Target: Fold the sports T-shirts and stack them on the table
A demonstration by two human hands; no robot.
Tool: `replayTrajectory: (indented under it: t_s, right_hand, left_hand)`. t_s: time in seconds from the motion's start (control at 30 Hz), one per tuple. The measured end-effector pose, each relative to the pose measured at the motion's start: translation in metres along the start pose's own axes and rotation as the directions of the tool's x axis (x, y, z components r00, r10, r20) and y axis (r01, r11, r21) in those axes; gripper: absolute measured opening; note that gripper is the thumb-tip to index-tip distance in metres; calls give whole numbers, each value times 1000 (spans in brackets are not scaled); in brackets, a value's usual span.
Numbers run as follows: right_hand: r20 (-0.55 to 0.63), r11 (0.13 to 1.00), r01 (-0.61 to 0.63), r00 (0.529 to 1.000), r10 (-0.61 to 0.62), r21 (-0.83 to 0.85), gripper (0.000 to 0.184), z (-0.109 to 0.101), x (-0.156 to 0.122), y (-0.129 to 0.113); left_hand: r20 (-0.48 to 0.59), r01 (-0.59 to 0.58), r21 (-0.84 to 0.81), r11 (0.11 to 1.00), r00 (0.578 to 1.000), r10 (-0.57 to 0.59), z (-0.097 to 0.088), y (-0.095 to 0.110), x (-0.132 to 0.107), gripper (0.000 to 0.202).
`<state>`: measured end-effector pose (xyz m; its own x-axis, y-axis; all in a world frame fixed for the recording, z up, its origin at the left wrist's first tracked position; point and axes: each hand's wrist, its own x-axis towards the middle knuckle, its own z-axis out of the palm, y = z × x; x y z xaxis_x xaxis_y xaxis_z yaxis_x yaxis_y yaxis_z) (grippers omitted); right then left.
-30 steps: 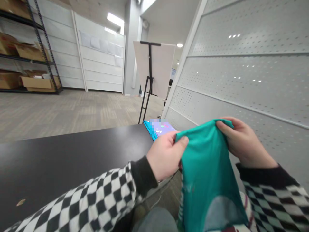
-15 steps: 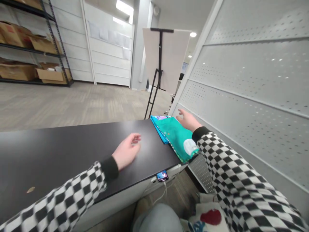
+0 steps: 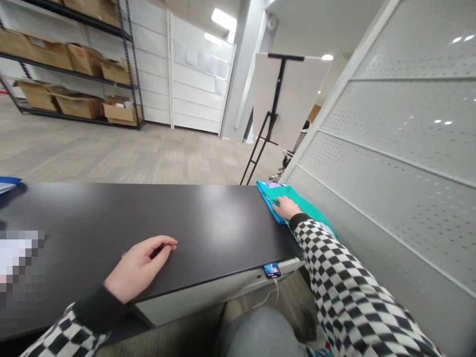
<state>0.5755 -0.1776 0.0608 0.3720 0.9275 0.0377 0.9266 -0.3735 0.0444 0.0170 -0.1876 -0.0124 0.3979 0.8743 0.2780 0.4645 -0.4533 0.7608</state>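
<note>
The right hand (image 3: 286,208), spread before, now lay flat on the folded teal cloth (image 3: 310,204); the left hand (image 3: 139,267) had slid lower left, loosely curled on the worktop (image 3: 215,218)

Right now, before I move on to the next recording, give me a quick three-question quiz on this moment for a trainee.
1. Which hand rests on the teal cloth?
2. True or false: the left hand lies on the black table top, apart from the teal cloth.
3. What sits at the table's near edge, with a white cable running down from it?
A) a mug
B) a small device with a lit screen
C) a stapler

Key:
1. The right hand
2. True
3. B
</note>
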Motion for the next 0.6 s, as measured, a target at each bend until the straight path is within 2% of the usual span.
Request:
replayTrajectory:
  t_s: [0.1, 0.17, 0.23, 0.27, 0.3, 0.37, 0.4, 0.5, 0.57, 0.6]
  right_hand:
    - [45, 995, -72, 996, 75, -74, 50, 6, 1, -6]
    - [55, 990, -72, 995, 79, -119, 54, 9, -2, -14]
    - [3, 993, 11, 1000, -11, -118, 56, 16, -4, -28]
    - [-50, 992, 92, 994, -97, -87, 56, 23, -4, -38]
    - [-115, 976, 216, 969, -218, -36, 56, 31, -2, -52]
    - [-244, 883, 458, 873, -423, 104, 52, 52, 3, -91]
    - [-267, 824, 536, 834, -483, 182, 51, 62, 3, -117]
    - [-281, 693, 628, 778, -562, 354, 53, 80, -13, -199]
    - [-291, 676, 635, 772, -565, 373, 55, 84, -28, -241]
    - [-299, 685, 626, 780, -551, 372, 54, 85, -34, -254]
  left_hand:
    - [12, -68, 27, 997, 998, 68, 4, 11, 4, 25]
    - [9, -131, 54, 990, 991, 130, 6, 21, 5, 22]
    - [7, -186, 67, 980, 983, 186, 6, 29, 4, 23]
    - [9, -211, 69, 975, 977, 211, 7, 31, 3, 24]
    - [16, -232, 78, 970, 973, 231, 8, 32, 3, 23]
    - [35, -286, 109, 952, 958, 284, 11, 28, 5, 21]
    - [41, -308, 134, 942, 951, 305, 12, 24, 7, 19]
    - [64, -356, 211, 910, 934, 351, 13, 16, 4, 19]
    - [49, -387, 239, 891, 921, 387, 9, 18, -6, 21]
    - [41, -401, 249, 882, 914, 404, 3, 20, -13, 22]
